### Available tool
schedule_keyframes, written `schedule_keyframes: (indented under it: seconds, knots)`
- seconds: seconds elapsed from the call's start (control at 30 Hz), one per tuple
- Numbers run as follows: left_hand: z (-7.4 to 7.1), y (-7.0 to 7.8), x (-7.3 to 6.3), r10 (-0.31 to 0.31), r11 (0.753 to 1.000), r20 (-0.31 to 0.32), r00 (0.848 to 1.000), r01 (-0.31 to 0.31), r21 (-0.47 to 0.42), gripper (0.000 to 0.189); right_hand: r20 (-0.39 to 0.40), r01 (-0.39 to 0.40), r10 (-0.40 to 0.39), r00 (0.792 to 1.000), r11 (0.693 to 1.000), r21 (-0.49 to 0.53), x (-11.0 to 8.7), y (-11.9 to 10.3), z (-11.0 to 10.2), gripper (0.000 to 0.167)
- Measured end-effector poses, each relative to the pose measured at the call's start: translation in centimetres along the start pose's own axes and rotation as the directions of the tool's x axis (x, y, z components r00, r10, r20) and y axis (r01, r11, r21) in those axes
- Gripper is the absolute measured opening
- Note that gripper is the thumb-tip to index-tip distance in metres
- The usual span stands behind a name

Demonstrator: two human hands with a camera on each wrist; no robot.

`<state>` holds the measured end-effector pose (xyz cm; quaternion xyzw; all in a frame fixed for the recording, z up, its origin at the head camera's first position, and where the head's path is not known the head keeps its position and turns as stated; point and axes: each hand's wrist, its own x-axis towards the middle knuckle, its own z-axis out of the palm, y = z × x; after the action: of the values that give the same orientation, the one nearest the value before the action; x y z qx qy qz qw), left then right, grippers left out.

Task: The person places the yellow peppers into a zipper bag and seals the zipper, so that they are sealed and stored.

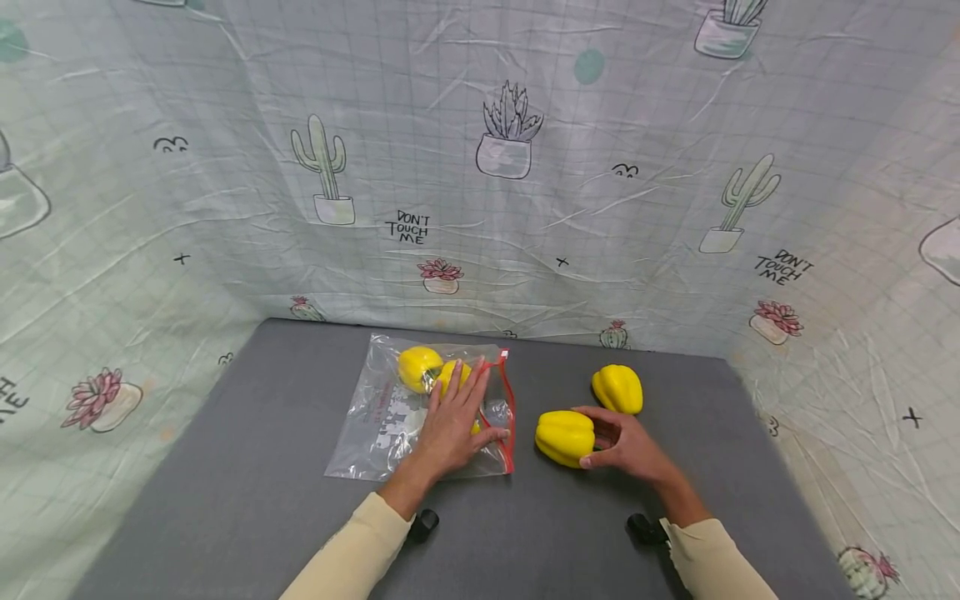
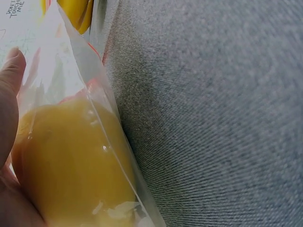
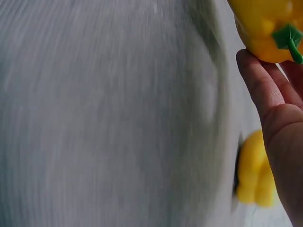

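Note:
A clear zip bag [image 1: 356,442] with a red zip edge lies flat on the table, its opening side facing right. Inside it are yellow bell peppers [image 1: 420,369], one partly hidden under my left hand [image 1: 450,425]. That hand rests on the bag with fingers spread; the left wrist view shows its thumb beside a bagged pepper [image 2: 75,161]. Just right of the bag, my right hand [image 1: 626,446] grips another yellow bell pepper [image 1: 565,437] between thumb and fingers. Its green stem [image 3: 289,40] points toward the palm in the right wrist view.
One more yellow bell pepper [image 1: 618,388] lies loose behind my right hand. The grey table [image 1: 225,500] meets a hanging cloth [image 1: 450,208] with cactus prints at the back and sides.

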<state>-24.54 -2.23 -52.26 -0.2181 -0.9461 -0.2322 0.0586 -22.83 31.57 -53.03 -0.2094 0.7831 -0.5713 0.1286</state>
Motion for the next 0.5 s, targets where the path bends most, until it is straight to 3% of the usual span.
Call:
schedule_keyframes:
  seconds: [0.3,0.5]
  knots:
    - [0.1,-0.1,0.1,-0.004,1.000,0.003,1.000,0.004,0.008,0.105,0.021,-0.020,0.020,1.000,1.000,0.004,2.0,-0.4,2.0,0.078]
    - [0.0,-0.1,0.1,-0.002,1.000,0.003,1.000,0.002,0.014,0.106,0.026,0.024,-0.024,0.999,1.000,-0.007,3.3,-0.7,3.0,0.077]
